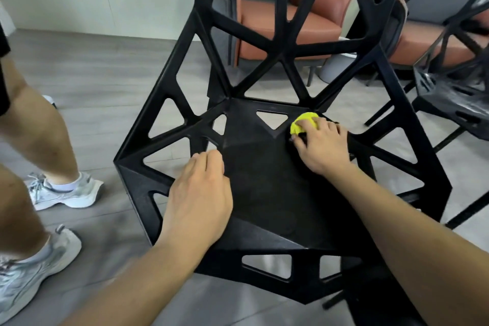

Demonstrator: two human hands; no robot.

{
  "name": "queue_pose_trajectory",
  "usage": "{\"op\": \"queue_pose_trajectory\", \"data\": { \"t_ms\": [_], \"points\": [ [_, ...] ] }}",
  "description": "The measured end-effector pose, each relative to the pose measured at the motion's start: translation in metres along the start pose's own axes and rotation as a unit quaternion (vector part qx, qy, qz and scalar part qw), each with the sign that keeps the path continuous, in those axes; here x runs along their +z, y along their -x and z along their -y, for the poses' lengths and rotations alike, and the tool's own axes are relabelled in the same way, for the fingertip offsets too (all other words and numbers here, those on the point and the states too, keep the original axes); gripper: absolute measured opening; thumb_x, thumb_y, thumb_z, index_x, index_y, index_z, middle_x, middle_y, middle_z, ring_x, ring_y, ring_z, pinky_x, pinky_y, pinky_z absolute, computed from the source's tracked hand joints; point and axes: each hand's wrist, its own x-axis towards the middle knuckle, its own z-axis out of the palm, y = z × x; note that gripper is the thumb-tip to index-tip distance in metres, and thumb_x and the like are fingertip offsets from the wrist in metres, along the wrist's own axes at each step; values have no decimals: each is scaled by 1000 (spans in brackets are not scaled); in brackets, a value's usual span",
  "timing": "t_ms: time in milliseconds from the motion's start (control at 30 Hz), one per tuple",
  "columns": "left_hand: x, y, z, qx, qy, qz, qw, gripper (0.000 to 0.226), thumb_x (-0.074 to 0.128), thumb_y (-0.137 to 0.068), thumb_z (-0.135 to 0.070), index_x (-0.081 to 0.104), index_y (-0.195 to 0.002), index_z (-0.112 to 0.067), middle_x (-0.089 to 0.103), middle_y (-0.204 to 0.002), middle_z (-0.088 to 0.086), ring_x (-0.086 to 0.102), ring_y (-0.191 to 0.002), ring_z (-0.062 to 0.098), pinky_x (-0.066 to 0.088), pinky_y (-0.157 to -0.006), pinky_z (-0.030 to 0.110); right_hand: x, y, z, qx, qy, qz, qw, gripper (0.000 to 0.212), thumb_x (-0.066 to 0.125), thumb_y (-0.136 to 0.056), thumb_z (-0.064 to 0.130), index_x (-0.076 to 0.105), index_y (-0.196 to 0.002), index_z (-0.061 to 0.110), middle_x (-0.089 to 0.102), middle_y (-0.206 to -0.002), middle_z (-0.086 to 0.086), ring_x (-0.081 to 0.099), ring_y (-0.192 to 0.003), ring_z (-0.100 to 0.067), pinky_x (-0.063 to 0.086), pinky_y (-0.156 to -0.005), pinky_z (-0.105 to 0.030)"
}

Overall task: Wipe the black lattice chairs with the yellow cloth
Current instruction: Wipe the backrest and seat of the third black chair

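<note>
A black lattice chair (264,193) fills the middle of the view, its seat facing me and its backrest rising toward the top. My right hand (322,145) holds a bunched yellow cloth (301,122) against the far right part of the seat. My left hand (201,193) rests on the seat's left side, fingers bent over a lattice strut. A second black lattice chair (455,92) stands at the right edge.
Another person's bare legs and grey-white sneakers (63,190) stand close on the left. Orange padded armchairs (285,26) line the far wall behind the chair. Grey plank floor (105,82) lies open at the back left.
</note>
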Motion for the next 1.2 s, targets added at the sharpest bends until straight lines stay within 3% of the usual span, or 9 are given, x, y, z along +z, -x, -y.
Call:
{"op": "queue_pose_trajectory", "data": {
  "t_ms": [200, 333, 467, 567, 667, 767, 900, 1033, 1200],
  "points": [
    [2, -2, 1, 27, -12, -57, 998, 11, 42, -90, -9, 46, -98, -15, 49, -96, 5, 46, -86, 29, 41, -73, 41, -21, 39, 119, -150, -252, 86, 952, 37, 52, -99, 39, 58, -135, 30, 50, -139, -5, 45, -125, -31, 37, -106, -45],
    [-8, -2, 3, 18, 26, -97, 995, 15, 41, -88, -10, 50, -98, -13, 54, -102, 6, 45, -90, 30, 41, -84, 47, -27, 70, 140, -213, -300, 62, 928, 36, 59, -95, 33, 59, -131, 28, 52, -137, -3, 48, -118, -31, 40, -98, -43],
    [-31, -18, 13, 37, -30, -100, 994, 22, 43, -84, -11, 53, -104, -13, 54, -110, 7, 46, -98, 32, 39, -88, 45, -10, 28, 94, -72, -141, 34, 987, 40, 51, -99, 41, 54, -137, 28, 51, -137, -6, 47, -124, -32, 38, -102, -42],
    [-58, -49, 32, 23, -110, -118, 987, 38, 46, -84, -13, 51, -122, -12, 49, -131, 10, 45, -118, 35, 34, -100, 46, -6, 7, 89, 4, -161, 44, 986, 41, 50, -100, 38, 54, -138, 24, 48, -142, -8, 43, -129, -32, 34, -108, -41],
    [-70, -71, 35, -62, -106, -64, 990, 54, 49, -91, -10, 38, -144, -7, 37, -149, 17, 39, -132, 39, 33, -109, 50, -20, 44, 122, -93, -243, 26, 965, 34, 56, -95, 31, 63, -127, 21, 56, -134, -8, 50, -118, -33, 39, -101, -41],
    [-66, -73, 26, -99, -50, -3, 994, 61, 43, -97, -6, 23, -154, -6, 38, -147, 20, 47, -122, 42, 39, -100, 52, -34, 87, 152, -150, -290, 30, 945, 33, 57, -91, 33, 64, -121, 21, 60, -125, -5, 54, -108, -31, 45, -93, -44],
    [-64, -68, 27, -118, -25, -12, 993, 68, 41, -94, 3, 18, -156, -14, 43, -136, 17, 51, -109, 39, 46, -89, 53, -19, 52, 132, -113, -247, 39, 962, 40, 57, -95, 35, 56, -134, 25, 53, -138, -5, 50, -124, -32, 41, -104, -46],
    [-69, -72, 18, -157, -26, 33, 987, 81, 44, -89, 8, 10, -157, -19, 37, -142, 15, 50, -109, 36, 49, -88, 53, -12, 8, 98, -9, -210, 119, 970, 51, 47, -100, 39, 39, -150, 31, 27, -161, -7, 19, -149, -29, 20, -120, -44],
    [-89, -84, 5, -186, -30, 137, 973, 82, 52, -89, 3, 7, -157, -5, 31, -150, 24, 44, -127, 43, 44, -102, 55, -51, 77, 99, -44, -238, 162, 957, 57, 56, -84, 38, 48, -140, 39, 43, -153, -1, 43, -134, -29, 40, -107, -48]
  ]
}}
